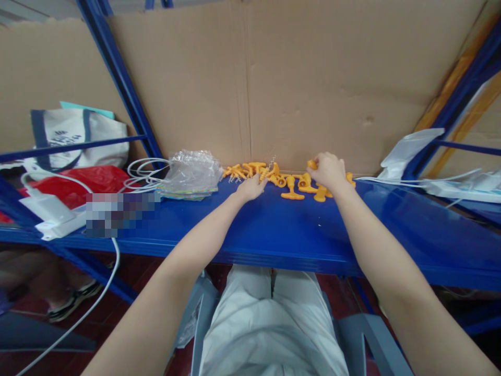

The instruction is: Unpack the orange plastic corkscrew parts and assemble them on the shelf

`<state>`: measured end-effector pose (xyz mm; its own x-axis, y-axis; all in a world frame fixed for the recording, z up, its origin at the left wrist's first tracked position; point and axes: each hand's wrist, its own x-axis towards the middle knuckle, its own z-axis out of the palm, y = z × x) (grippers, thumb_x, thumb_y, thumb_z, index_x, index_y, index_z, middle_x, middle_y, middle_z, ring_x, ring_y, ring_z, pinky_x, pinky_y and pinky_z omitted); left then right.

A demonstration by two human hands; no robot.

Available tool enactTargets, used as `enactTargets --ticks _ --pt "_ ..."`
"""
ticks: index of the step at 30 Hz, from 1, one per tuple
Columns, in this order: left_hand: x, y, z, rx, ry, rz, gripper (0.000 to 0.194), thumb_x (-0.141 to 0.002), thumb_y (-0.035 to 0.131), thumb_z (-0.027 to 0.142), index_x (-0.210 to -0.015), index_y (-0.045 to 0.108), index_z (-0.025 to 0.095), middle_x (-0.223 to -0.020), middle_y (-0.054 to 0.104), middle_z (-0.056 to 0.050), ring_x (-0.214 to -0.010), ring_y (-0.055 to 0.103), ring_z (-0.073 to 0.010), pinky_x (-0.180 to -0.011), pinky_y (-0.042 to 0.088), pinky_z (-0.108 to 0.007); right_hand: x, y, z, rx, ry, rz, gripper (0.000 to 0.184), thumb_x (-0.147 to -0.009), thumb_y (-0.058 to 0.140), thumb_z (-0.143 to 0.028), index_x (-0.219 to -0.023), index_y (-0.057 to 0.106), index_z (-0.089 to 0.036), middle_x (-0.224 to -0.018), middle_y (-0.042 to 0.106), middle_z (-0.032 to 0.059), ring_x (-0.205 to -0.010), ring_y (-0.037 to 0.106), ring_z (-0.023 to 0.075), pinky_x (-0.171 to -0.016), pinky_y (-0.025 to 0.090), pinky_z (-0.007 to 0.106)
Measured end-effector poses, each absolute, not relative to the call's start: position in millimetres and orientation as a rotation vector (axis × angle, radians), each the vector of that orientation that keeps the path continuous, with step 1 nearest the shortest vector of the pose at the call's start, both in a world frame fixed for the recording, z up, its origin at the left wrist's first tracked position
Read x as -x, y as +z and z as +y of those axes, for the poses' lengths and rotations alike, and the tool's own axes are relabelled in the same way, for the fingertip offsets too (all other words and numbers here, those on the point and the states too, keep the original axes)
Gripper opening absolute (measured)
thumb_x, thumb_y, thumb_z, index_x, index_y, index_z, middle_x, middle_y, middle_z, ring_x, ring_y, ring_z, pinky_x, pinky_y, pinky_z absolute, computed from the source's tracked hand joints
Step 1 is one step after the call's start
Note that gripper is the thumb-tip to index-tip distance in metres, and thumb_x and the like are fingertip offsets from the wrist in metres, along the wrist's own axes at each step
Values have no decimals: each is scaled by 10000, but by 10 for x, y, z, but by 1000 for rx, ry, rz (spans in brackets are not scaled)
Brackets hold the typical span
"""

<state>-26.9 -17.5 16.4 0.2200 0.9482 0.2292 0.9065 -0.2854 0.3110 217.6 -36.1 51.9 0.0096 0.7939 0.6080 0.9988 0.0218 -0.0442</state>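
Note:
Orange plastic corkscrews [237, 170] with metal spirals lie in a heap along the back of the blue shelf. My left hand [250, 189] reaches into the right part of this heap, its fingers closed on a corkscrew [264, 173]; they partly cover it. A thin metal spiral [273, 160] points upward just beyond the fingertips. Farther right, my right hand [329, 169] pinches an orange plastic piece [312, 164] above the shelf; its full shape is hidden. Between and under my hands lie several hollow orange T-shaped pieces [291, 188], apart from the spirals.
Clear plastic bags [193, 175] lie left of the corkscrews, beside coiled white cable [143, 175]. A white power strip [62, 222], red bag [84, 180] and canvas tote [104, 138] are farther left. Cardboard [313, 78] closes the back; blue posts [117, 78] flank it.

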Motion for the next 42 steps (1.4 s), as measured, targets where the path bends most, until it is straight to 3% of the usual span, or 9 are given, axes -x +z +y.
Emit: enactTargets --ticks 5,9,15,19,23,27,34,37,42 --pt "259 132 -121 -2437 571 1829 460 -1031 363 455 -1125 648 106 -1164 727 -194 -1136 683 -288 -919 495 -301 -2487 688 -415 2187 -315 -1674 389 -849 613 -369 -1110 698 -92 -1046 704 257 -1038 682 372 -848 523 455" --pt "253 136 -120 -2463 585 1819 434 -1020 396 458 -1023 683 132 -1120 740 -174 -1089 693 -290 -897 505 -313 -2658 736 -456 2342 -216 -1617 421 -792 706 -365 -1131 716 -115 -1035 713 259 -1033 694 380 -804 547 444" --pt "234 131 -137 -2455 637 1833 483 -1019 383 496 -918 690 137 -1040 748 -162 -1019 706 -281 -857 513 -307 -2598 690 -510 2495 109 -1752 288 -854 608 -146 -1097 727 -47 -836 734 202 -868 731 269 -738 524 339" --pt "226 119 -126 -2456 643 1842 522 -1029 343 506 -902 689 136 -1016 753 -156 -1017 702 -272 -865 518 -303 -2591 624 -459 2498 268 -1731 236 -875 574 -111 -1021 734 -18 -720 715 166 -725 715 231 -673 519 317" --pt "231 121 -122 -2454 630 1818 445 -1001 435 501 -907 695 153 -997 757 -129 -1010 708 -255 -841 523 -273 -2683 583 -331 2484 219 -1713 195 -878 580 -164 -935 747 -81 -629 688 122 -621 695 221 -615 531 318" --pt "236 120 -144 -2519 610 1764 223 -933 565 327 -966 723 174 -1034 759 -104 -1026 703 -249 -877 528 -287 -2756 556 -248 2329 68 -1861 212 -873 619 -321 -840 742 -151 -565 651 98 -550 665 234 -567 544 359" --pt "221 94 -168 -2555 604 1737 227 -903 533 182 -1009 733 173 -1039 757 -99 -1008 703 -236 -904 527 -306 -2639 595 -356 2253 -311 -1666 318 -838 639 -278 -1075 734 -88 -946 732 246 -944 722 333 -770 566 411" --pt "213 83 -177 -2535 638 1737 258 -929 558 304 -1081 717 170 -1078 749 -109 -1042 699 -258 -900 531 -315 -2509 627 -418 2168 -379 -1598 371 -866 597 -283 -1144 714 -67 -1075 707 275 -1066 684 361 -836 547 421" --pt "196 98 -225 -2497 708 1756 462 -960 518 525 -1194 664 155 -1112 737 -130 -1065 697 -286 -900 530 -330 -2248 679 -539 2054 -395 -1668 378 -949 453 -286 -1120 726 -88 -1094 703 266 -1065 666 367 -880 505 443"
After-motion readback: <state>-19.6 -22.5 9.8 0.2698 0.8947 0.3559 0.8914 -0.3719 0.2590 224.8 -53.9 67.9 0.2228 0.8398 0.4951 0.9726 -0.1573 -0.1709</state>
